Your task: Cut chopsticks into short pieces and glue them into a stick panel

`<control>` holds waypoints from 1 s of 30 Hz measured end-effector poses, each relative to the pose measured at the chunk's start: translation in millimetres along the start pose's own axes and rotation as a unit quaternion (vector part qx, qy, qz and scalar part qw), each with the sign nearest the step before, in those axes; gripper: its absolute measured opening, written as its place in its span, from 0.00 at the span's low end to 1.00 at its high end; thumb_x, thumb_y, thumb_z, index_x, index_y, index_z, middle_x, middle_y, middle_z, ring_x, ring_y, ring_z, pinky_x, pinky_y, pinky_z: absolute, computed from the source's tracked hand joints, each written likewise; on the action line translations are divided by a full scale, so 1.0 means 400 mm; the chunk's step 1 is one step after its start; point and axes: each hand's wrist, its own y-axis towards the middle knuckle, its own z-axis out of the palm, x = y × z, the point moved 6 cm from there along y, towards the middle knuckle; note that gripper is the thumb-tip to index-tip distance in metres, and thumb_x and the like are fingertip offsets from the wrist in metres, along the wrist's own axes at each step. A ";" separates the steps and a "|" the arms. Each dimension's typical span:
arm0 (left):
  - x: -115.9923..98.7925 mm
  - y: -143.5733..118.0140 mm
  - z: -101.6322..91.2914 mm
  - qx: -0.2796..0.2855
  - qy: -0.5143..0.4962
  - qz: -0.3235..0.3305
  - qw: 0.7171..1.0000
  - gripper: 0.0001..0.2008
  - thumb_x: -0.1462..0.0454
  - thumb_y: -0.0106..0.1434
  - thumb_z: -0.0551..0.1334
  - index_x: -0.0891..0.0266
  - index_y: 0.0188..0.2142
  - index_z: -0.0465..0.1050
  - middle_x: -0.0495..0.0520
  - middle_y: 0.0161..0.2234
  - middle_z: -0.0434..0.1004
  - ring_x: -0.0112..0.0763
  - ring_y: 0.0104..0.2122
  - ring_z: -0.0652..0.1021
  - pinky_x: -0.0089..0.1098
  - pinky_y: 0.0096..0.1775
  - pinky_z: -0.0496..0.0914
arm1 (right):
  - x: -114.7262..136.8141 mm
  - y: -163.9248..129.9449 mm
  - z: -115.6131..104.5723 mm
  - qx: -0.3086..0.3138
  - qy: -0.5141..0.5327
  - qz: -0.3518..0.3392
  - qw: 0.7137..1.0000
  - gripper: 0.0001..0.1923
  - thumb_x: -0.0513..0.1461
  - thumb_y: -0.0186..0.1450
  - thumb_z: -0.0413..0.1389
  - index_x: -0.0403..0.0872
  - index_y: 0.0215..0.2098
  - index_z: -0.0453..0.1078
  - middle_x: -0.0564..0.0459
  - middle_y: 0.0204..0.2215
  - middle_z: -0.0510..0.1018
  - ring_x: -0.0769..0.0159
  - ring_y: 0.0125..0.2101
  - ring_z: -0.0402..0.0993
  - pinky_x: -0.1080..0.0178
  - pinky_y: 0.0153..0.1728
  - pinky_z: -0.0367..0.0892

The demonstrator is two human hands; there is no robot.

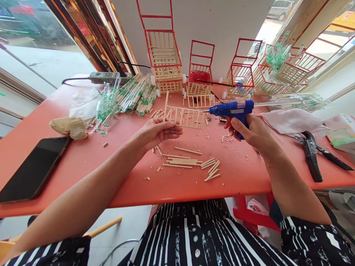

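While glued, pale stick lattice [184, 116], blue glue gun [231, 109]

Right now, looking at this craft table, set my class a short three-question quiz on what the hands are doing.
1. True or false: the right hand holds a blue glue gun.
2. What does the left hand hold? A) a phone B) a stick panel C) pliers
3. Fill in: the gun's nozzle points toward the ______ side of the panel.

Key
1. True; the gun is gripped by its handle.
2. B; the phone lies untouched at the left edge of the table, the pliers at the right.
3. Right; the tip sits just by the panel's right end.
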 end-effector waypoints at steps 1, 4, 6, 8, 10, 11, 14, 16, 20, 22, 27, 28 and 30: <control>-0.001 0.000 0.000 0.000 -0.001 0.001 1.000 0.07 0.73 0.64 0.66 0.69 0.31 0.85 0.63 0.30 0.88 0.38 0.30 0.88 0.30 0.35 0.83 | 0.002 -0.001 0.000 -0.002 -0.001 -0.002 1.000 0.30 0.65 0.69 0.57 0.46 0.38 0.75 0.50 0.27 0.76 0.68 0.24 0.71 0.64 0.21 0.64; -0.003 0.001 -0.003 -0.002 0.000 0.004 1.000 0.07 0.72 0.64 0.66 0.69 0.31 0.85 0.64 0.31 0.88 0.38 0.31 0.88 0.31 0.36 0.84 | 0.010 -0.006 -0.002 -0.006 -0.004 0.005 1.000 0.29 0.64 0.69 0.57 0.46 0.39 0.75 0.50 0.27 0.76 0.69 0.23 0.70 0.64 0.22 0.64; -0.003 0.002 -0.005 -0.003 0.001 0.004 1.000 0.07 0.72 0.64 0.67 0.69 0.31 0.85 0.64 0.31 0.88 0.39 0.31 0.88 0.32 0.37 0.84 | 0.018 -0.009 -0.004 -0.008 -0.004 0.011 1.000 0.28 0.63 0.70 0.58 0.46 0.38 0.75 0.50 0.28 0.76 0.69 0.23 0.69 0.64 0.22 0.64; -0.004 0.002 -0.006 -0.003 -0.002 0.004 1.000 0.07 0.72 0.64 0.67 0.69 0.31 0.85 0.64 0.31 0.88 0.39 0.31 0.88 0.31 0.37 0.84 | 0.024 -0.011 -0.005 -0.009 -0.004 0.015 1.000 0.27 0.62 0.70 0.58 0.46 0.38 0.75 0.50 0.28 0.76 0.69 0.23 0.69 0.64 0.23 0.64; -0.004 0.001 -0.003 -0.002 -0.008 0.003 1.000 0.08 0.73 0.64 0.66 0.69 0.31 0.84 0.64 0.30 0.88 0.39 0.30 0.88 0.30 0.35 0.83 | 0.027 -0.011 -0.004 -0.008 -0.001 0.016 1.000 0.27 0.61 0.71 0.58 0.46 0.38 0.75 0.50 0.27 0.76 0.69 0.23 0.69 0.64 0.23 0.64; -0.005 0.000 -0.001 -0.001 -0.011 0.002 1.000 0.09 0.73 0.65 0.65 0.69 0.30 0.84 0.63 0.30 0.87 0.38 0.30 0.88 0.30 0.34 0.83 | 0.027 -0.011 -0.003 -0.008 0.000 0.015 1.000 0.27 0.61 0.71 0.58 0.46 0.38 0.74 0.50 0.27 0.76 0.69 0.23 0.69 0.64 0.22 0.64; -0.005 -0.002 0.004 -0.001 -0.009 0.001 1.000 0.09 0.74 0.65 0.65 0.70 0.30 0.84 0.63 0.29 0.87 0.37 0.29 0.88 0.29 0.33 0.83 | 0.023 -0.008 0.001 -0.005 0.002 0.008 1.000 0.28 0.62 0.70 0.59 0.45 0.37 0.74 0.50 0.27 0.76 0.70 0.23 0.70 0.65 0.21 0.63; -0.005 -0.003 0.004 -0.002 -0.006 0.001 1.000 0.08 0.73 0.65 0.65 0.69 0.31 0.84 0.63 0.30 0.87 0.37 0.30 0.88 0.28 0.34 0.83 | 0.020 -0.007 0.002 -0.008 0.002 0.005 1.000 0.28 0.62 0.69 0.59 0.45 0.37 0.75 0.50 0.27 0.76 0.70 0.23 0.70 0.65 0.21 0.63; -0.007 -0.004 0.001 -0.005 -0.010 0.001 1.000 0.10 0.73 0.66 0.64 0.69 0.30 0.84 0.62 0.29 0.87 0.36 0.29 0.88 0.28 0.34 0.83 | 0.020 -0.008 -0.003 -0.018 0.002 0.005 1.000 0.29 0.63 0.69 0.59 0.45 0.38 0.76 0.50 0.27 0.76 0.70 0.22 0.69 0.65 0.21 0.63; -0.008 -0.003 0.000 -0.007 -0.014 0.001 1.000 0.11 0.74 0.66 0.63 0.69 0.29 0.84 0.62 0.28 0.87 0.35 0.29 0.88 0.27 0.34 0.83 | 0.021 -0.008 -0.007 -0.023 0.002 0.007 1.000 0.31 0.65 0.67 0.59 0.46 0.37 0.76 0.50 0.26 0.76 0.70 0.22 0.69 0.64 0.21 0.63; -0.006 -0.005 0.008 -0.010 -0.036 -0.018 0.999 0.16 0.75 0.69 0.60 0.70 0.29 0.84 0.61 0.27 0.87 0.34 0.28 0.87 0.27 0.32 0.82 | 0.010 -0.002 -0.002 -0.009 0.031 0.015 0.999 0.30 0.66 0.65 0.61 0.48 0.35 0.76 0.50 0.27 0.77 0.69 0.23 0.70 0.63 0.21 0.64; -0.004 -0.006 0.010 -0.011 -0.042 -0.024 0.999 0.17 0.76 0.70 0.59 0.70 0.28 0.84 0.61 0.27 0.86 0.34 0.28 0.87 0.26 0.32 0.82 | 0.007 0.000 0.002 -0.003 0.048 0.015 0.999 0.29 0.65 0.65 0.61 0.48 0.35 0.76 0.50 0.27 0.77 0.68 0.23 0.70 0.63 0.20 0.63; -0.001 -0.007 0.013 -0.011 -0.053 -0.033 0.998 0.18 0.76 0.71 0.57 0.70 0.28 0.83 0.60 0.26 0.86 0.33 0.27 0.87 0.26 0.32 0.82 | 0.002 0.001 0.009 0.004 0.093 0.015 0.996 0.29 0.65 0.64 0.63 0.48 0.35 0.75 0.49 0.28 0.77 0.68 0.24 0.71 0.63 0.19 0.62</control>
